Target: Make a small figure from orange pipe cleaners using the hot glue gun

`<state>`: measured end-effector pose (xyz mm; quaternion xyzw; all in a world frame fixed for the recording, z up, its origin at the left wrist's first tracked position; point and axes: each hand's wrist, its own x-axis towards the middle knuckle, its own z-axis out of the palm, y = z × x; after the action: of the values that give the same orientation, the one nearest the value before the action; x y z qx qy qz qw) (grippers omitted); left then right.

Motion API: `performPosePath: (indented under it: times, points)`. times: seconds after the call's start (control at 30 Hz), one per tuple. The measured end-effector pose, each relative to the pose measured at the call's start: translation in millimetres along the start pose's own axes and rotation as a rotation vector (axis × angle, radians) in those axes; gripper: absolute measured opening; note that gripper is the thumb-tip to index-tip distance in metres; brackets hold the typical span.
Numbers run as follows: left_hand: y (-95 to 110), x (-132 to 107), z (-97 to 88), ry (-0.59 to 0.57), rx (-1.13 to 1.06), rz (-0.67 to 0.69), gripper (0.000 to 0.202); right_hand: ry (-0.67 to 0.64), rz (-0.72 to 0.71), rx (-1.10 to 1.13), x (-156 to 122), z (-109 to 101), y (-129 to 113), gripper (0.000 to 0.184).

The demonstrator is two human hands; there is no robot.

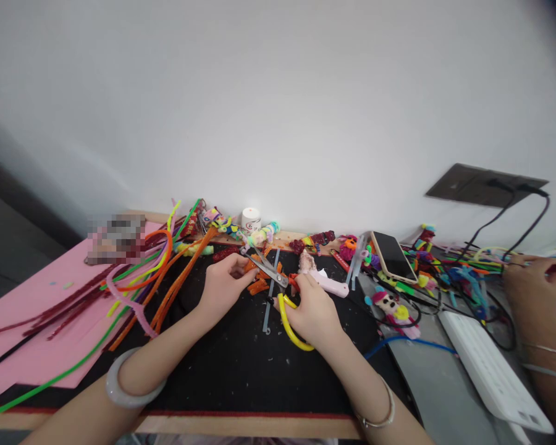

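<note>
My right hand [314,312] is closed on scissors [278,277] with yellow handles, their metal blades pointing up and left, spread apart. Across from it, my left hand [223,285] pinches a small orange pipe cleaner piece [250,266] beside the blades. More orange pieces [258,286] lie under the scissors on the black mat [241,371]. A clear glue stick [267,315] lies beneath the blades. Just beyond my right hand is a pale pink glue gun [332,285], partly hidden.
Long pipe cleaners [160,309] spread over a pink sheet [23,309] at left. A white cup [251,219] stands by the wall. At right are a phone [393,254], a pipe cleaner doll [395,312], a white power strip [493,371], cables and another person's hand [528,290].
</note>
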<state>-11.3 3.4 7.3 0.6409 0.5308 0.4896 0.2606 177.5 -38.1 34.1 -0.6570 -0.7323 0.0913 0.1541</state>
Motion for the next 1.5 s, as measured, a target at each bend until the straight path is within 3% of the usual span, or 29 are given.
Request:
performPosePath:
  times: [0.3,0.73,0.97,1.13,1.3,1.43,1.5]
  points:
    - [-7.2,-1.1,1.9,0.0,0.016,0.027,0.015,0.054,-0.01,-0.029,-0.7,2.9,1.4,0.036]
    - [-5.4,-0.7,2.1,-0.025,-0.023,0.0,0.018,-0.004,0.062,0.009,2.8,1.4,0.6,0.04]
    - [-2.9,0.9,1.5,-0.004,-0.041,-0.019,0.02,0.108,-0.006,0.119,5.4,-1.9,3.5,0.022]
    - [-1.6,5.6,-0.3,-0.031,-0.257,-0.09,0.022,0.185,-0.045,0.2,6.6,-1.0,8.3,0.015]
    - [-4.6,13.7,-7.2,0.114,-0.247,-0.096,0.027,0.212,-0.067,0.173,6.1,-2.9,10.8,0.025]
    - [-9.1,19.6,-15.4,0.272,-0.11,-0.029,0.027,0.138,-0.11,0.139,6.4,-2.0,11.8,0.013]
    - [-11.9,21.9,-18.7,0.333,-0.031,0.0,0.028,0.079,-0.14,0.14,6.8,1.3,12.8,0.019]
